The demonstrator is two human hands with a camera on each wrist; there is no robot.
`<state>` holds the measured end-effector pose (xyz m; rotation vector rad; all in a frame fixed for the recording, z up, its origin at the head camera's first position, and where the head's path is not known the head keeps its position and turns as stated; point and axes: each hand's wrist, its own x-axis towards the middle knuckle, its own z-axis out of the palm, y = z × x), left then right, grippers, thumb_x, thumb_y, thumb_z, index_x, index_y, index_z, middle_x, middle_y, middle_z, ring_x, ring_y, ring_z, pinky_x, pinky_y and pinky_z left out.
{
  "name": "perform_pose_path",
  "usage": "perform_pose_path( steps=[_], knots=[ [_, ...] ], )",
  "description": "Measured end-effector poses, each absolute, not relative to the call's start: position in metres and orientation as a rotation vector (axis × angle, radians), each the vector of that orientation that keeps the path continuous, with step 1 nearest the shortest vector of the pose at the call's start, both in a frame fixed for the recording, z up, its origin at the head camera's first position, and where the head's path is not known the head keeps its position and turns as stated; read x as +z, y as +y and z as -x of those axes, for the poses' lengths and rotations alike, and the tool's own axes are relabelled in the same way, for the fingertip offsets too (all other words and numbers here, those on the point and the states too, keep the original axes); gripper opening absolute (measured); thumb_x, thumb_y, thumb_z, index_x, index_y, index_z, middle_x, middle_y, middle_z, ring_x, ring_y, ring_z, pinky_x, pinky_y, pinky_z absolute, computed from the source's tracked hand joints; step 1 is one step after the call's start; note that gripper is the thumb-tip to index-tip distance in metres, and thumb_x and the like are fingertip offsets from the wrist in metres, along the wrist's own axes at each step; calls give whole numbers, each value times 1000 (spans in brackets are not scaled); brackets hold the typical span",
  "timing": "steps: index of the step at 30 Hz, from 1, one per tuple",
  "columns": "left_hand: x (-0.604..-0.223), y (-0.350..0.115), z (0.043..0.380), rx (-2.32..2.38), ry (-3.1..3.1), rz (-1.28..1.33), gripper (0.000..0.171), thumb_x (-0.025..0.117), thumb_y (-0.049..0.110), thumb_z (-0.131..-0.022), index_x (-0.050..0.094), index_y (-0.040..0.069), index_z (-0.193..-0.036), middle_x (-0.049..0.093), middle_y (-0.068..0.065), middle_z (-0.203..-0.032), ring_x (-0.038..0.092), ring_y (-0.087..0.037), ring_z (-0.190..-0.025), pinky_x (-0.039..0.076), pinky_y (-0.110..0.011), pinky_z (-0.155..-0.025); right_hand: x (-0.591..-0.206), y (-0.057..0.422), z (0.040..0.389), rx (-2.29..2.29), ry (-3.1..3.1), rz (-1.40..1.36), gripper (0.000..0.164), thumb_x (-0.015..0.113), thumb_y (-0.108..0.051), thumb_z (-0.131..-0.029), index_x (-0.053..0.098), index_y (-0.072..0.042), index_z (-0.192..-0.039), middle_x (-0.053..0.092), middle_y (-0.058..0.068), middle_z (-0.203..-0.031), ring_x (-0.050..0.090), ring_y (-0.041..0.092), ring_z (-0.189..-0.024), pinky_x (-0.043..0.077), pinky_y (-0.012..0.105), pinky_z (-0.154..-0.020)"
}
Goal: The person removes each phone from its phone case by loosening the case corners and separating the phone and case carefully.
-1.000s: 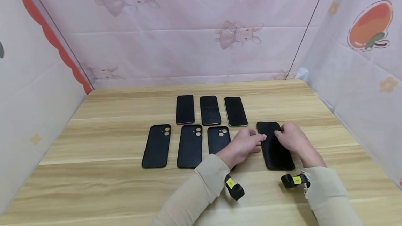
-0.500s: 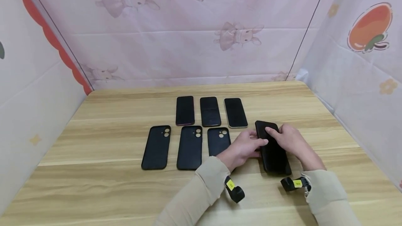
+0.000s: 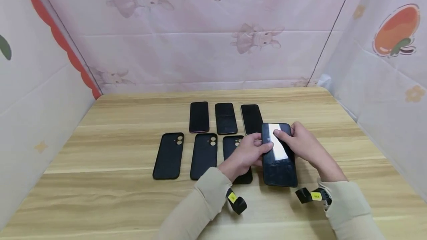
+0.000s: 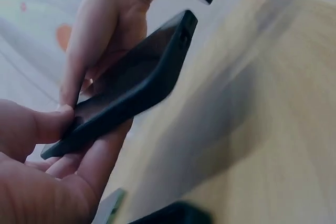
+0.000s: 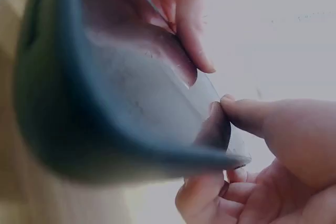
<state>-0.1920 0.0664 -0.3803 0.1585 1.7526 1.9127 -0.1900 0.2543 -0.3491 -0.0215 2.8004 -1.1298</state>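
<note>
Both hands hold a dark phone in a black case, raised off the table with its screen up and a bright reflection on the glass. My left hand grips its left edge, thumb over the screen and fingers beneath, as the left wrist view shows. On the opposite edge, my right hand has its thumb on the upper part of the screen and its fingers curled behind. In the right wrist view the case's thick rim fills the near side, and the right thumb presses at the glass.
Three black phone cases lie in a row: a left one, a middle one and a right one, partly under the left arm. Behind them lie three phones: left, middle and right. Printed cloth walls surround the wooden table.
The cased phone has been lifted from the table and brought left and toward upright, and its screen now catches light. The left fingers have gone underneath it; the right thumb has shifted onto the screen.
</note>
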Motion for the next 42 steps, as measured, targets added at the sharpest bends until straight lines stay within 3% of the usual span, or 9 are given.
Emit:
perform_pose_path(
  steps=[9,14,21,31,36,42],
  knots=[
    [-362,20,193,1852,1821,-225,30,61,22,-99,56,10,-126,74,-15,-101,73,-19,-80,62,-42,-73,-333,227,192,-1531,2545,126,49,42,-44,-106,48,3,-118,61,8,-79,64,20,-61,59,43,-55],
    [-351,-1,196,1849,1788,-310,31,58,23,-101,55,8,-128,74,-16,-103,72,-17,-79,61,-42,-77,-328,215,197,-1767,2411,271,47,39,-38,-108,59,4,-109,66,5,-85,66,16,-71,60,41,-59],
    [-341,-16,200,1821,1834,-371,32,55,21,-103,54,6,-131,73,-13,-101,70,-15,-79,61,-41,-77,-327,213,195,-1957,2149,319,45,40,-38,-107,60,0,-92,60,3,-66,57,17,-53,57,39,-49],
    [-338,-25,199,1821,1823,-390,38,60,17,-100,53,5,-135,73,-17,-111,73,-15,-81,61,-41,-80,-333,198,196,-2094,2048,353,46,37,-36,-108,59,-4,-83,57,0,-60,50,15,-46,46,32,-38],
    [-337,-29,200,1872,1774,-417,32,56,14,-102,55,0,-131,75,-11,-101,72,-12,-81,61,-41,-80,-338,193,196,-2240,1799,365,46,36,-38,-108,58,-9,-79,52,-1,-58,44,12,-46,40,25,-38],
    [-338,-29,201,1877,1752,-396,30,53,11,-103,55,-4,-128,70,0,-87,70,-9,-76,60,-29,-68,-341,191,196,-2257,1673,391,45,33,-41,-108,54,-9,-86,50,-1,-59,41,12,-45,32,28,-36]
  ],
)
